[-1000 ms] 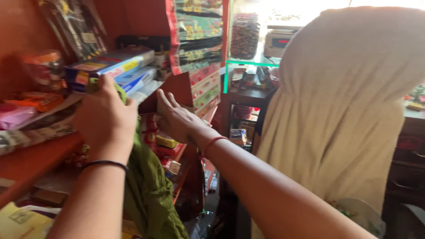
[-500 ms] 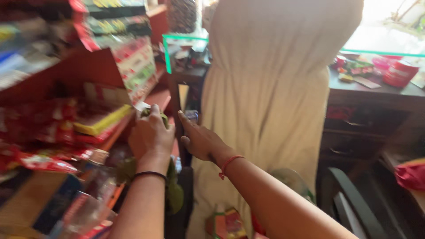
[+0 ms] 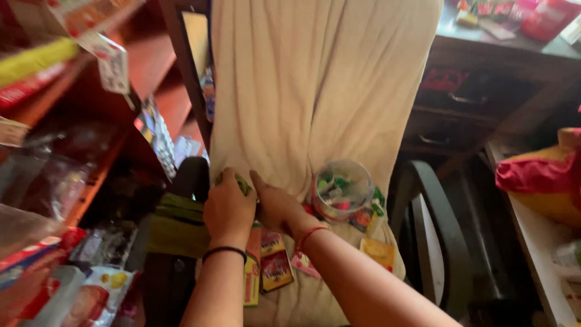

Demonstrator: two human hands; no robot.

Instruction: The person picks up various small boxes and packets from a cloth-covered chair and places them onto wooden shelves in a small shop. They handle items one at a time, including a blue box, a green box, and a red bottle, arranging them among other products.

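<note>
Two bare hands meet over the seat of a chair draped in a cream-coloured cloth (image 3: 315, 79). The left hand (image 3: 229, 209), with a black band at the wrist, is curled shut around a small green crumpled item (image 3: 242, 183) — only a bit of green shows above the knuckles, so what it is cannot be told. The right hand (image 3: 277, 206), wearing a red thread bracelet, lies just beside the left, its fingers (image 3: 257, 181) stretched out and touching the green item from the right; whether they grip it is unclear.

Just right of the hands, on the cloth-covered seat, a clear round plastic jar (image 3: 342, 191) lies tilted, filled with small colourful pieces. Below the hands, flat red and yellow packets (image 3: 275, 263) lie on the cloth, with a yellow sachet (image 3: 378, 251) near them.

To the left stand red wooden shelves (image 3: 151, 79) crowded with packaged goods and clear wrappers. The chair's dark curved armrest (image 3: 433, 206) shows on the right — beyond it a dark wooden tabletop (image 3: 502, 51) with drawers, and a red and yellow bundle (image 3: 541, 175) at the far right.
</note>
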